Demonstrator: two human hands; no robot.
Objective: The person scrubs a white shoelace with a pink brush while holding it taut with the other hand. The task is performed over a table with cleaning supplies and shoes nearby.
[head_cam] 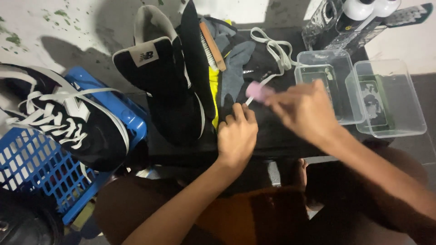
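Pink brush [257, 92], frame centre, blurred: right hand [303, 110] grips it; left hand [237, 134] closed, pinning dark cloth [234, 72] on counter [277, 136]. Short strokes seem best.

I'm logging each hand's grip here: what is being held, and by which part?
The right hand holds a small pink brush by its handle end, blurred. The left hand presses a white shoelace end on the black surface.

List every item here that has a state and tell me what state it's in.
Left hand: pressing a shoelace end on the black table.
Right hand: gripping a pink brush, blurred.
Shoelace: pulled out, lying loose.
Unlaced shoe: on the table, tongue up.
Laced shoe: resting on the blue basket.
Two clear tubs: open, lidless.
Wooden brush: lying unused.
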